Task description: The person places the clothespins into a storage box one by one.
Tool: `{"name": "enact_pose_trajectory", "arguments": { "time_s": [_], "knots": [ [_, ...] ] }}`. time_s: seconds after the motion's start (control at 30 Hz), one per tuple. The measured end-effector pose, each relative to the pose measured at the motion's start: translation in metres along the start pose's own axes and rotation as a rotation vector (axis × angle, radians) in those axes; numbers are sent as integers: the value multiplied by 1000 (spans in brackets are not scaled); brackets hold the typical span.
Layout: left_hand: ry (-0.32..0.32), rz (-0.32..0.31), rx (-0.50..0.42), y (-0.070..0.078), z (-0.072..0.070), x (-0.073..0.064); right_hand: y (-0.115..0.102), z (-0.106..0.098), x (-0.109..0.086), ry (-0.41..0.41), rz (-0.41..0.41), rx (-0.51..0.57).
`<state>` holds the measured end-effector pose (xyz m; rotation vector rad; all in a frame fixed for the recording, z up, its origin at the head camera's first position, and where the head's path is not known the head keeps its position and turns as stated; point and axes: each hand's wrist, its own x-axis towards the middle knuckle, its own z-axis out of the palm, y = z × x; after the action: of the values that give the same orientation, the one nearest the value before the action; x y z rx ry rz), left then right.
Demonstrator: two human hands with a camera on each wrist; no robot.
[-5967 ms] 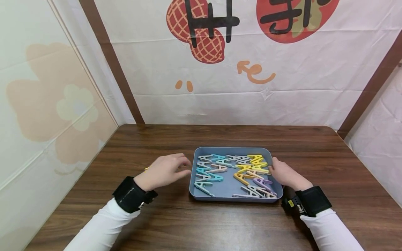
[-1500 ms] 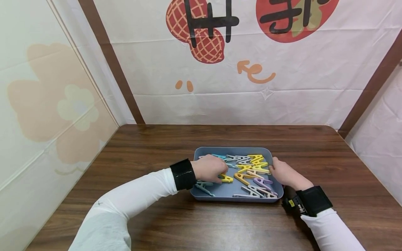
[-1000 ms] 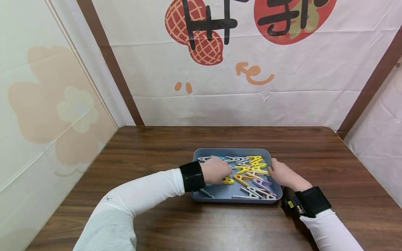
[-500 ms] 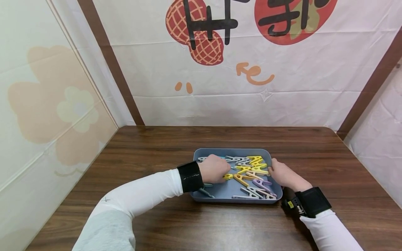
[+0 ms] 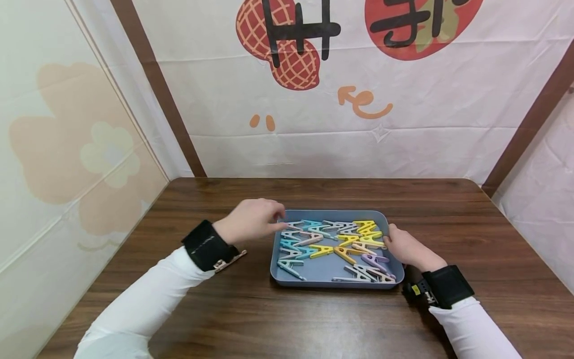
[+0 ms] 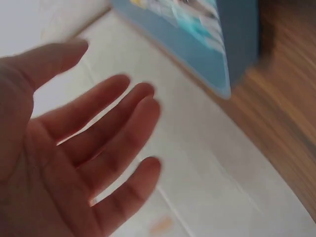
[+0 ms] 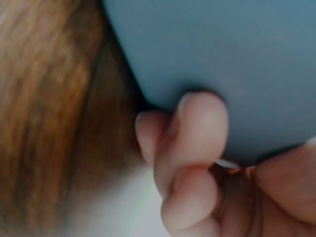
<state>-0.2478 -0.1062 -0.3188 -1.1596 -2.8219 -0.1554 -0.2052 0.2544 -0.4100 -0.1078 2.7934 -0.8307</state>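
My left hand hovers at the back left corner of the blue-grey tray. In the left wrist view that hand holds nothing, its fingers spread and slightly bent. My right hand grips the tray's right wall; in the right wrist view, curled fingers press against its outer side. Clothespins lie flat inside: blue and grey ones to the left, yellow ones at the back right, a purple one and pale ones at the front right. One yellow clothespin sits mid-tray beside an orange one.
The tray stands on a dark wood table. Close by my left wrist is a slim pinkish piece, shaped like a clothespin. A white printed cloth hangs behind the table, with another at the left.
My left hand has lifted from the tray and moved left, leaving the yellow clothespin mid-tray, where none lay six seconds ago. The right hand has kept its grip.
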Motion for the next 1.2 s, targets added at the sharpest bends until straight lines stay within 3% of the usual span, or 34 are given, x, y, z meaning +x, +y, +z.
{"name": "enact_pose_trajectory", "arguments": {
  "time_s": [0.2,0.47,0.67,0.83,1.0,1.2],
  "knots": [
    [-102,-174,-107,-39,-7,-34,-1,0,0,-7,11,1],
    [-248,-307,-170,-69,7,-72,-1,-1,0,-8,11,9],
    [-271,-348,-176,-84,17,-95,0,-1,0,-5,7,1],
    [-281,-360,-229,-93,24,-106,0,-1,1,-1,10,-7],
    [-276,-350,-272,-93,27,-112,0,0,1,0,8,-6],
    [-263,-372,-181,-87,30,-111,-1,-1,0,-4,11,-7]
  ]
}}
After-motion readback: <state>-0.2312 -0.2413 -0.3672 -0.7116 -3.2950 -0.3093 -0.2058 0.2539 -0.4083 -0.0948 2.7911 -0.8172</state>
